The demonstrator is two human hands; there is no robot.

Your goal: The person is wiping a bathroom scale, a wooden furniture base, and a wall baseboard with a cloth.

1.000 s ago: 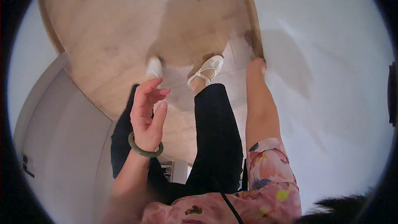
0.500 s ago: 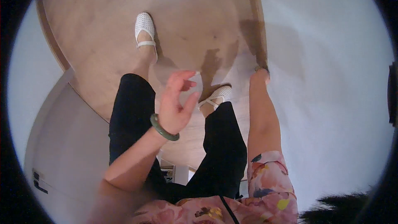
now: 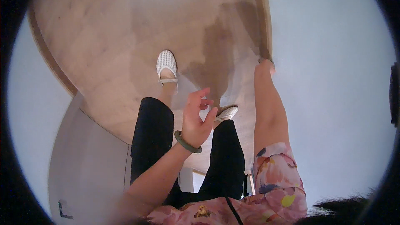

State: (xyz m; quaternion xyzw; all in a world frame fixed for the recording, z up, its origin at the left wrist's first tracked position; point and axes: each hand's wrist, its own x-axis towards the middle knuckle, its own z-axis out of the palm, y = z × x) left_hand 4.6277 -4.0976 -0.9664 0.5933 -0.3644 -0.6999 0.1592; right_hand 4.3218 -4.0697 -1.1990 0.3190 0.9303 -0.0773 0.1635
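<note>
My left hand (image 3: 197, 121) hangs in the air in front of my dark trousers (image 3: 152, 135), fingers loosely curved and apart, with nothing in them. Round its wrist sits a green bangle (image 3: 187, 142). At the end of my outstretched right arm, my right hand (image 3: 266, 65) shows only as a small part close to the wall's foot in the picture. Its fingers are hidden, and whether it touches or holds anything cannot be seen. Below are my feet in white woven shoes: the left shoe (image 3: 166, 64) is ahead of the right shoe (image 3: 227, 112).
Light wood flooring (image 3: 104, 41) stretches ahead, with my shadow on it. A white wall (image 3: 329, 79) with a wooden skirting board (image 3: 262, 8) runs along the right. On the left stand another pale wall (image 3: 41, 83) and a grey door (image 3: 91, 154) with a dark handle (image 3: 64, 210).
My left shoe has come closer to my body, and the floor and door have shifted in view. My left hand appears slightly lower and further right. My right arm stays stretched out.
</note>
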